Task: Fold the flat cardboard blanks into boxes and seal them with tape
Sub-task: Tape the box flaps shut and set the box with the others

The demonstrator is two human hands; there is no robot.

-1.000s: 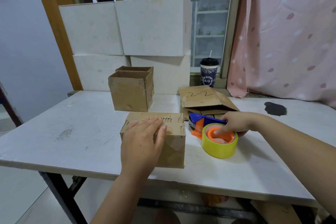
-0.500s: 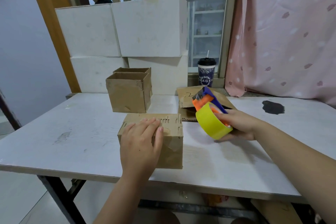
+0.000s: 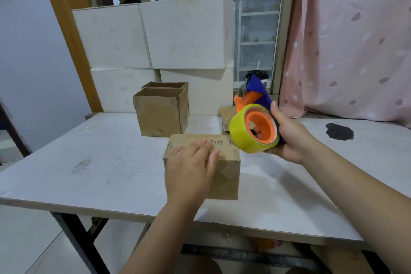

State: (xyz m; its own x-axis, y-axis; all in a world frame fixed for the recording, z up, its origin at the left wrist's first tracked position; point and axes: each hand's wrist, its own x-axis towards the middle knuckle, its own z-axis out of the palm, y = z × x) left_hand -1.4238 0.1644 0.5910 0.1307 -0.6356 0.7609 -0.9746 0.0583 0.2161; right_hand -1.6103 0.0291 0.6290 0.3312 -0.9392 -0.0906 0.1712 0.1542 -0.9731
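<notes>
Brown cardboard box [image 3: 224, 171], folded shut, sits near the front edge of the white table [image 3: 89, 162], and everything below is placed from it. Behind it and slightly to the left stand two open-topped brown cardboard boxes [image 3: 160, 115], one in front of the other, against a stack of large white blocks [image 3: 184, 33].

On the closed box itself, the left hand [image 3: 189, 169] lies flat, fingers straight and together, pressing the top flaps down; it has not moved over the last second. Its palm hides the seam, so I cannot tell whether the flaps meet cleanly.

Just right of the box and above its right end, the yellow tape roll on its orange-and-blue dispenser [image 3: 251, 138] is now in the air. A second ago it lay on the table to the box's right; it has since been lifted and tilted so the orange hub faces the camera. The right hand [image 3: 289, 138] grips it, thumb over the rim and fingers seemingly curled into the hub.

Behind the roll a creased flat cardboard blank [image 3: 226, 115] waits. Further right are a dark lidded cup [image 3: 258, 75], a dark stain [image 3: 339, 131] and a pink curtain [image 3: 347, 40].

Folding of this box looks finished; with the dispenser raised, taping the top seam is probably next.
</notes>
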